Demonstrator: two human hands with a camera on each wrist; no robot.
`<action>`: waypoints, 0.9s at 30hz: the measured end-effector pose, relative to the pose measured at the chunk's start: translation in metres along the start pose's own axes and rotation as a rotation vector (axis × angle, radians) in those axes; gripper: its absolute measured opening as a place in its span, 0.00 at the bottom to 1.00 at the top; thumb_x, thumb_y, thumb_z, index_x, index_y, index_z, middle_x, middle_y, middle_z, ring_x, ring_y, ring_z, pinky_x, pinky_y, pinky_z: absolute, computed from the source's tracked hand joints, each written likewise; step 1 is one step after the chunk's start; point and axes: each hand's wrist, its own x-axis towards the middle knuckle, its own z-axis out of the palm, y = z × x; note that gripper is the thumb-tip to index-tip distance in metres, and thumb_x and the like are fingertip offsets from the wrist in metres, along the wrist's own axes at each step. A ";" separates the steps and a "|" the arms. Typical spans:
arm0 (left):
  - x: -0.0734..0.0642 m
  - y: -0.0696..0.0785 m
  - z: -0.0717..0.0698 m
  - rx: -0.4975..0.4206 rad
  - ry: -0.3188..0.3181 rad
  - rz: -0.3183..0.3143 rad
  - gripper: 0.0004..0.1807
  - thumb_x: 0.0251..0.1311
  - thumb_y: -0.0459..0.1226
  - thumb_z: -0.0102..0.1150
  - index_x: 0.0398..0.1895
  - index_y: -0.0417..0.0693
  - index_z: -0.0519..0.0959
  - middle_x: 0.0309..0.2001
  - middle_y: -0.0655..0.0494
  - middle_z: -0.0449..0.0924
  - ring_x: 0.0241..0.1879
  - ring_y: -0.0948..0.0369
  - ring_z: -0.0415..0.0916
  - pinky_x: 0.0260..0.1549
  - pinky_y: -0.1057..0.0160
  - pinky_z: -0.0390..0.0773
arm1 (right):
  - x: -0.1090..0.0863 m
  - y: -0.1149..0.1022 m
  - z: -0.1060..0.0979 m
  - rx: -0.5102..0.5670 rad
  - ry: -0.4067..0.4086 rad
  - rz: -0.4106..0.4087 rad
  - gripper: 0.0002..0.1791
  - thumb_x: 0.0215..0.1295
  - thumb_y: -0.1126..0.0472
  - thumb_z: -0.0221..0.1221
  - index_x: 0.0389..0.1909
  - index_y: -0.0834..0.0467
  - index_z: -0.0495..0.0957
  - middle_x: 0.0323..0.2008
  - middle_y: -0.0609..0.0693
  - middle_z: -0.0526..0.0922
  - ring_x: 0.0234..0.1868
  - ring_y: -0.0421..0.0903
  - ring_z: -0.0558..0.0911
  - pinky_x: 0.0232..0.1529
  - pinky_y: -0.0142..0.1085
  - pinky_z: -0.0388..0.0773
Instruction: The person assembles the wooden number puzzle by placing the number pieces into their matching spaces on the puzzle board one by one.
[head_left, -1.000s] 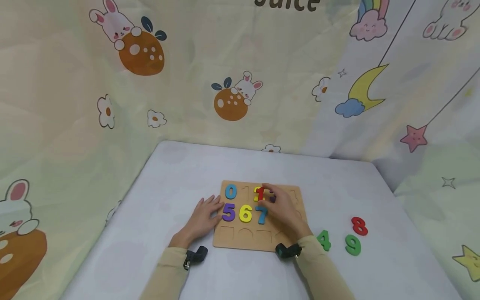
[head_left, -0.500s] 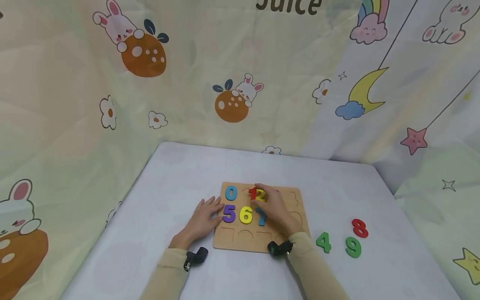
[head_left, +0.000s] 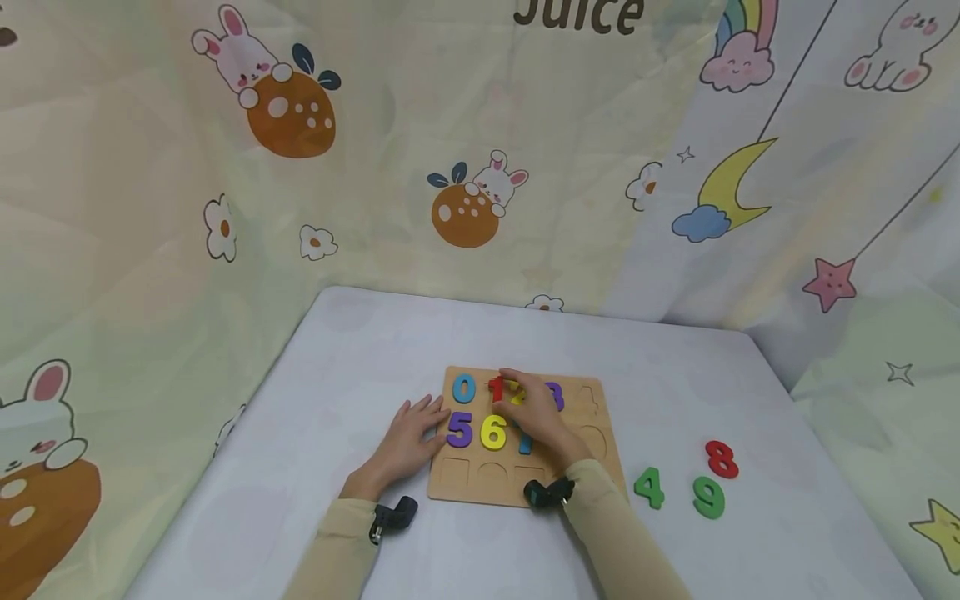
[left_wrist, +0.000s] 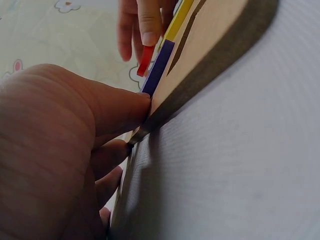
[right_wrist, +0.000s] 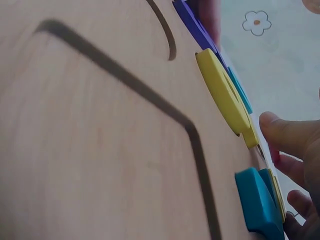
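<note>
In the head view a wooden number board (head_left: 468, 483) lies on the table. My left hand (head_left: 401, 446) rests at its left edge, fingers extended; in the left wrist view the thumb (left_wrist: 127, 107) touches the edge beside the purple number 5 (left_wrist: 159, 69). Above the top row my right hand (head_left: 536, 412) pinches a red number 1 (head_left: 497, 389) between thumb and fingers, at the slot right of the blue number 0 (head_left: 464, 388). The hand partly covers the yellow number 2 (head_left: 517, 392) and blue number 7 (head_left: 526, 442). A yellow number 6 (head_left: 492, 433) lies below.
A purple number 3 (head_left: 556, 395) sits in the top row. Right of the board, a green number 4 (head_left: 649, 487), red number 8 (head_left: 722, 459) and green number 9 (head_left: 708, 497) lie on the white table (head_left: 360, 342). A printed cloth (head_left: 375, 150) hangs behind.
My right hand has moved left with the red number 1, from over the yellow 2 to the slot beside the 0. The purple 3 is uncovered. The left hand stays put.
</note>
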 end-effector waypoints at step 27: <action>0.000 0.001 0.000 0.008 -0.004 -0.007 0.25 0.64 0.41 0.61 0.64 0.46 0.75 0.71 0.53 0.63 0.75 0.52 0.50 0.75 0.47 0.38 | 0.004 0.003 0.010 -0.082 0.027 -0.046 0.33 0.57 0.56 0.70 0.65 0.55 0.72 0.63 0.50 0.76 0.66 0.53 0.69 0.69 0.51 0.64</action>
